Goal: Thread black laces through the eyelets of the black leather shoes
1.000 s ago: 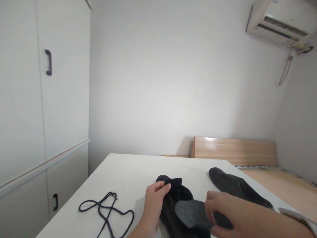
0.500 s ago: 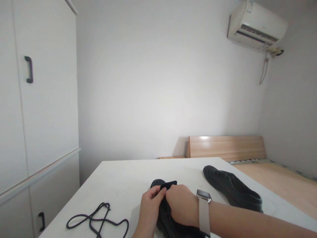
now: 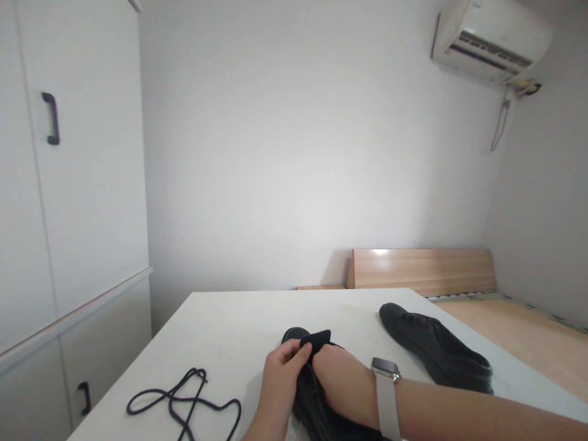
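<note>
A black shoe [image 3: 310, 404] lies on the white table [image 3: 239, 334] right in front of me, its toe pointing away. My left hand [image 3: 282, 376] pinches the shoe's raised dark tongue [image 3: 318, 340] between thumb and fingers. Over the shoe's opening is my right hand [image 3: 337, 373], a watch on its wrist; its fingers are hidden behind the tongue and inside the shoe. To the left, a loose black shoelace [image 3: 195, 399] lies in loops. The other black shoe [image 3: 434, 346], with its lacing in place, rests at the right.
The table's right edge runs beside a bed base with a wooden headboard [image 3: 422, 269]. On the left stands a white wardrobe [image 3: 96, 184] with dark handles. An air conditioner [image 3: 493, 43] hangs high on the wall at the right.
My right hand has gone deeper into the shoe, so less of its fingers shows. The left hand keeps its pinch on the tongue. The view has shifted slightly.
</note>
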The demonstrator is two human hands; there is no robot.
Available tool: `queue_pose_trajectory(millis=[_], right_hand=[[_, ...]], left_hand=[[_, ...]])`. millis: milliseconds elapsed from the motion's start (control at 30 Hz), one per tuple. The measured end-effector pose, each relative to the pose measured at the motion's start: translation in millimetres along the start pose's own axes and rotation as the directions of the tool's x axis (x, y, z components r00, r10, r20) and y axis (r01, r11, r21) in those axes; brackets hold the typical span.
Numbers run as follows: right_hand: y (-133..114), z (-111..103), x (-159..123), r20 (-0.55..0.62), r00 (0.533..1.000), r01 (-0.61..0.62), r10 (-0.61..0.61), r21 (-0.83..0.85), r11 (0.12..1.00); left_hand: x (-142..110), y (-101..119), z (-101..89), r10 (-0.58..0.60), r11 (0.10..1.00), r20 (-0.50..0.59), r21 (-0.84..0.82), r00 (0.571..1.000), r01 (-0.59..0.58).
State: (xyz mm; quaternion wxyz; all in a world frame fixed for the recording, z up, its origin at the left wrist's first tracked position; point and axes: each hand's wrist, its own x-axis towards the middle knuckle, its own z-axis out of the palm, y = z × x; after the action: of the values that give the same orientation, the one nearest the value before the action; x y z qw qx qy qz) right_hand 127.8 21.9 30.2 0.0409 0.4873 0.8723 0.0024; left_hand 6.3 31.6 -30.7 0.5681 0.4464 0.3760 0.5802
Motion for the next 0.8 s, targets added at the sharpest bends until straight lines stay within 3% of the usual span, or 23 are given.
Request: queue_pose_trajectory(millis=[167,367,467,600,800], right_hand=[[2,5,6,0.074,0.996,0.046,-0.044,-0.033,0.998],[16,-31,-14,0.205,0.953,0.238,-0.223,-0.049,0.970],[19,-39,-20,0.294,0.895,0.389,-0.337,-0.142,0.910],[11,-21,-11,0.514,0.793,0.479,-0.328,-0.193,0.856],[15,7,7,0.493,0.805,0.429,-0.329,-0.102,0.898]], left_hand=[[-2,1,-1.0,0.006,1.000,-0.004,0.012,1.000,-0.006],[1,-2,-3.1,-0.022,1.000,0.021,0.019,1.000,0.021],[1,-3,-3.1,-0.011,1.000,0.013,0.022,1.000,0.011],[-1,-1,-2.5,0.010,1.000,0.012,0.023,1.000,-0.010],[-1,-1,-1.7,0.011,1.000,0.017,0.028,1.000,-0.012]])
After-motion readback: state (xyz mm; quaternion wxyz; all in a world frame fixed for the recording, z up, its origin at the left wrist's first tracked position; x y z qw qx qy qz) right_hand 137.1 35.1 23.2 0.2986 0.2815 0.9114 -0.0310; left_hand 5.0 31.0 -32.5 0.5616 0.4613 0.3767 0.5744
